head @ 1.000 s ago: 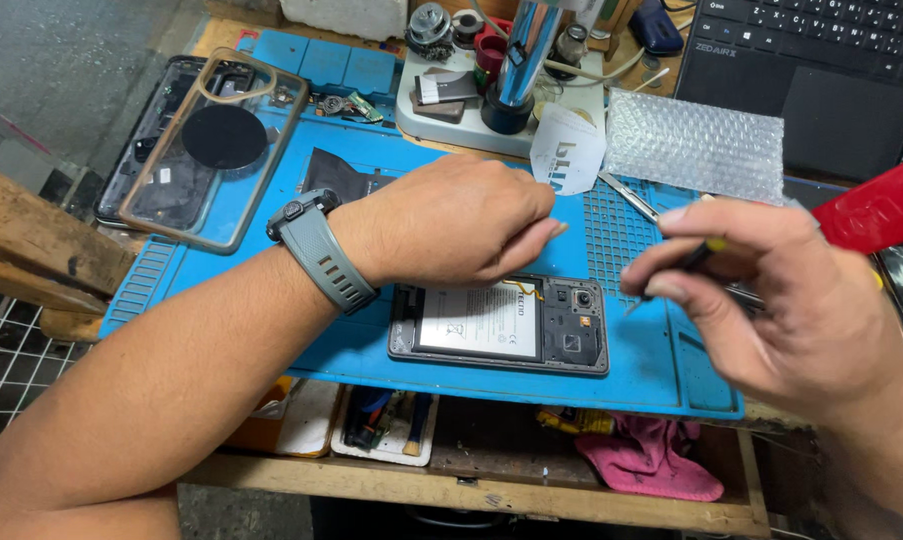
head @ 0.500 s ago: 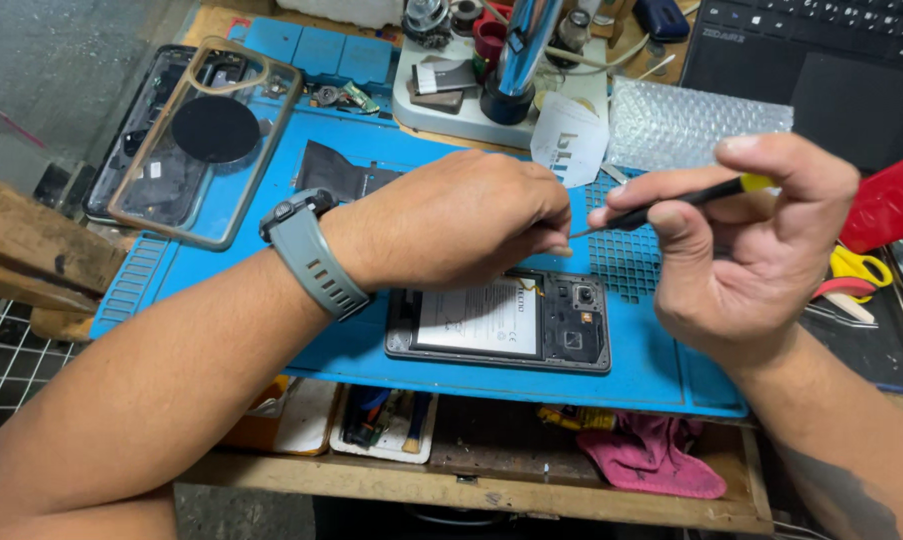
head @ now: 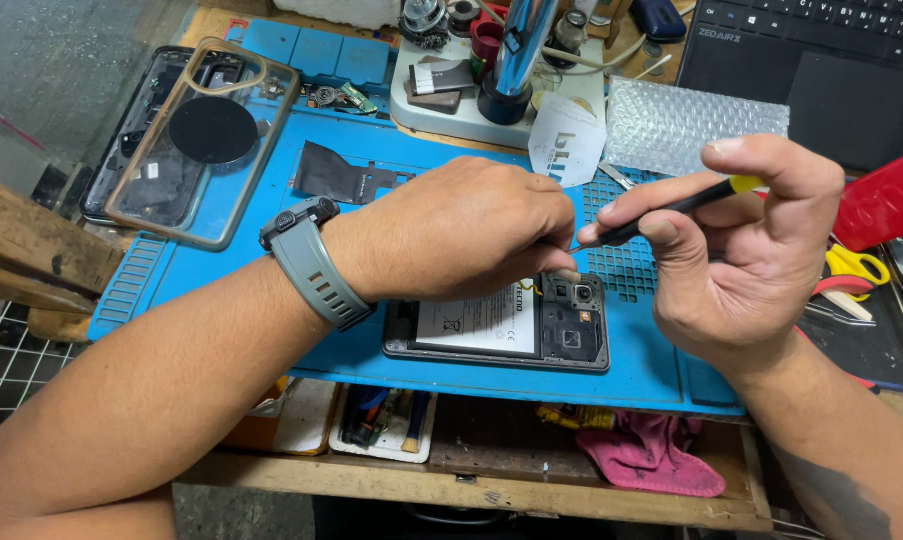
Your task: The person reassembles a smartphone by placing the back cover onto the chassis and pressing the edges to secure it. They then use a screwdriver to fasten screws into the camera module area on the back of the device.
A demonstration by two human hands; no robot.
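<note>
An opened phone (head: 501, 330) with its back off lies on the blue repair mat (head: 221, 270), showing a white-labelled battery and the camera module. My left hand (head: 461, 235), with a grey watch on the wrist, rests curled over the phone's top edge; its fingertips pinch something small that I cannot make out. My right hand (head: 746, 245) grips a thin black screwdriver with a yellow end (head: 671, 207), tip pointing left toward the left fingertips above the camera module.
A phone back cover in a clear case (head: 191, 140) lies at the mat's far left, a dark flat part (head: 336, 175) beside it. Behind stand a white tool stand (head: 471, 95), bubble wrap (head: 691, 120) and a laptop (head: 821, 60). Pink cloth (head: 651, 450) hangs below.
My right hand has risen from the mat and turned, bringing the screwdriver across to the left until its tip meets the left fingertips. The left hand stayed over the phone.
</note>
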